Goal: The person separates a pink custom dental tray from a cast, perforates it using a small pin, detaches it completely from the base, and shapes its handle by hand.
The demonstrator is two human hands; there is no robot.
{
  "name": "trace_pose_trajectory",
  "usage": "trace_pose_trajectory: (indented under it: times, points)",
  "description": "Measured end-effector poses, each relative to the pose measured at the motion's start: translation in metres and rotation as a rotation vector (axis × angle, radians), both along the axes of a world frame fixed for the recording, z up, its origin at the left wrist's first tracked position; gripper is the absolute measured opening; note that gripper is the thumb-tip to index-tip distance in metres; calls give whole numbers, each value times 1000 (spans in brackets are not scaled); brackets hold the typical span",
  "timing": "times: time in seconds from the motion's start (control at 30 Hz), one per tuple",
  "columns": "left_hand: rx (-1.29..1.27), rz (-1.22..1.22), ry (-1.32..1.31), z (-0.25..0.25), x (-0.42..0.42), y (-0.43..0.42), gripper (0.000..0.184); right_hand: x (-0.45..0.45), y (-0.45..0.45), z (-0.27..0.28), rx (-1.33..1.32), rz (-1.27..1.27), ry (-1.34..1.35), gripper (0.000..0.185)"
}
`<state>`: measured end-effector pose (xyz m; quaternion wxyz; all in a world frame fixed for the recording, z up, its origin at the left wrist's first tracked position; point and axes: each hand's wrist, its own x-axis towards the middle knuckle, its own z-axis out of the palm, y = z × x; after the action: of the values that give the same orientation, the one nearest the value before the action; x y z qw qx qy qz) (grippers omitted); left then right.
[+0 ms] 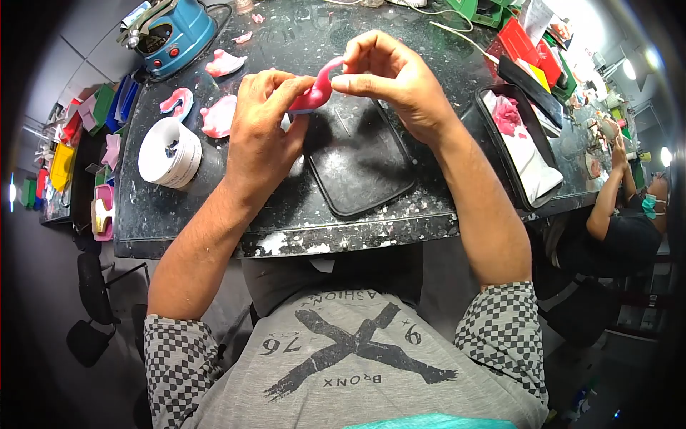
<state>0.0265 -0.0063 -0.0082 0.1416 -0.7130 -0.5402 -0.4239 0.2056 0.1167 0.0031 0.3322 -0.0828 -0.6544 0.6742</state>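
Observation:
Above the workbench, my left hand [261, 125] grips a curved, glossy pink wax piece [318, 94] between thumb and fingers. A pale bluish-white edge shows on its underside. The piece's thin upper end rises toward my right hand [400, 86], whose thumb and index finger pinch it at the tip; the other fingers are curled. Below both hands lies a dark rectangular mat [361, 175] with a raised rim. Left of my left hand sit similar pink-and-white pieces, among them a rounded one [219, 116], an arch-shaped one [176, 102] and one farther back [225, 64].
A white tub [170, 161] stands at the left, near a blue machine [179, 39] with red buttons. On the right are a black tray [539, 189] holding white cloth and pink scraps, and colored bins [518, 43]. Another person [607, 214] sits at far right.

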Motion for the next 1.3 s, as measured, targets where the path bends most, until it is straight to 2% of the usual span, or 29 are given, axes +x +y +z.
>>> trace_pose_trajectory:
  times: [0.07, 0.3, 0.37, 0.7, 0.8, 0.97, 1.2, 1.3]
  points:
    - [-10, -42, -68, -1, 0, 0, 39, -3, 0, -2, 183, -123, 62, 33]
    - [-32, -96, -91, 0, -1, -1, 39, -2, 2, -1, 226, -110, 95, 39]
    - [-30, -111, -90, 1, 1, -1, 39, 1, -1, 4, 142, -93, 22, 34]
    - [-30, -117, -76, 0, 0, -1, 40, -1, 0, 1, 137, -132, 37, 29]
    - [-34, -124, -90, -2, 0, -1, 40, -3, -3, 2, 164, -180, 104, 25]
    - [-52, -132, -89, -1, 0, -1, 40, -4, 1, -3, 375, -277, 96, 20]
    - [-79, -135, -116, -1, 0, -3, 39, -3, 0, -5, 422, -297, 70, 20]
    - [-124, -115, -97, 0, -1, -4, 45, -3, -1, -3, 410, -300, 62, 22]
